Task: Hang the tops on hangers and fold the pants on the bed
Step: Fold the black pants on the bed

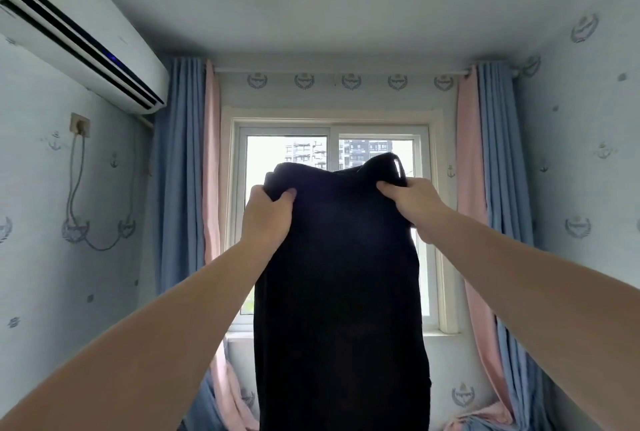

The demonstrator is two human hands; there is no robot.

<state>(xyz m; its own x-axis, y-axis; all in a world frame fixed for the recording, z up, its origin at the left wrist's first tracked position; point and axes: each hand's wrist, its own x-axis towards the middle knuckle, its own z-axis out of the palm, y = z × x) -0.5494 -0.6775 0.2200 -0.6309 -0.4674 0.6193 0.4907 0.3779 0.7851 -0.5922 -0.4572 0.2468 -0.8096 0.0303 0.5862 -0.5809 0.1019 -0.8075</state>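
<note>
Head view, left hand [266, 214], right hand [414, 204] grip black pants [341, 292] at top edge

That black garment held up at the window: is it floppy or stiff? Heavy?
Probably floppy: the black garment hangs straight down from where the left hand and right hand grip its top edge. Likely light for its size, since two hand grips seem to carry it. It blocks the light from the window, so the cloth is probably dense, not sheer.
</note>
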